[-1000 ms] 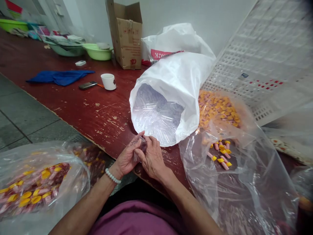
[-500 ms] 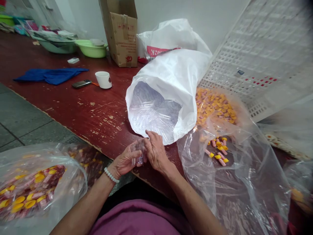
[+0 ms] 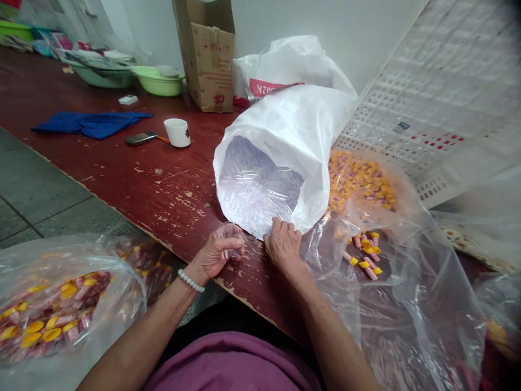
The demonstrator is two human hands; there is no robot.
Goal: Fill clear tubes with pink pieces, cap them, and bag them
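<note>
Left hand (image 3: 215, 254) clamped on tubes (image 3: 230, 231), right hand (image 3: 284, 245) at sack (image 3: 291, 117).
Right hand's grip: cannot tell; light pressure should keep tubes aligned.

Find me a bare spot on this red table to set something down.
The largest bare patch of red tabletop lies between the white cup, the white sack and the front edge. A smaller one lies between the blue cloth and the green basins. Right of the sack it's crowded: yellow-ended pieces, clear plastic and a white crate.
</note>
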